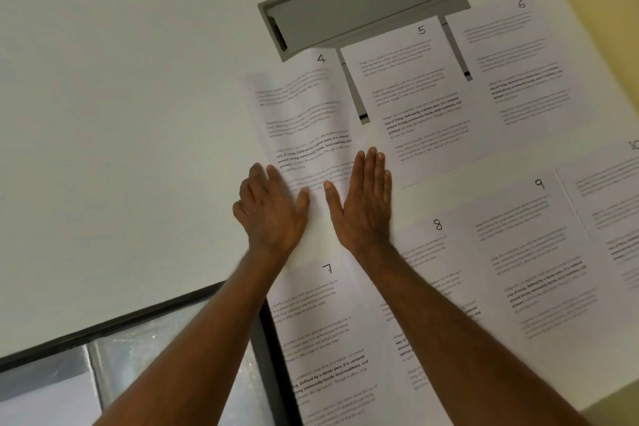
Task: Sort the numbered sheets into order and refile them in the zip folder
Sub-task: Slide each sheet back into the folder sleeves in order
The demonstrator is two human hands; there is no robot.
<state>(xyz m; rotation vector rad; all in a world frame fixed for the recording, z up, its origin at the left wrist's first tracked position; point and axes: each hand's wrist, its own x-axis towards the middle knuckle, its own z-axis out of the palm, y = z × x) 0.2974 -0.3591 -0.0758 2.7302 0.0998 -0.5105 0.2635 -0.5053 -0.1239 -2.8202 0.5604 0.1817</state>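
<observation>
Both hands, left hand point(273, 207) and right hand point(363, 204), press flat (fingers straight, grip open) on sheet 4 point(304, 121) on the desk point(121, 114).

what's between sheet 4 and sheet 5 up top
In the head view, a thin grey bar with a black tip lies on the white table in the gap between sheet 4 and sheet 5.
</observation>
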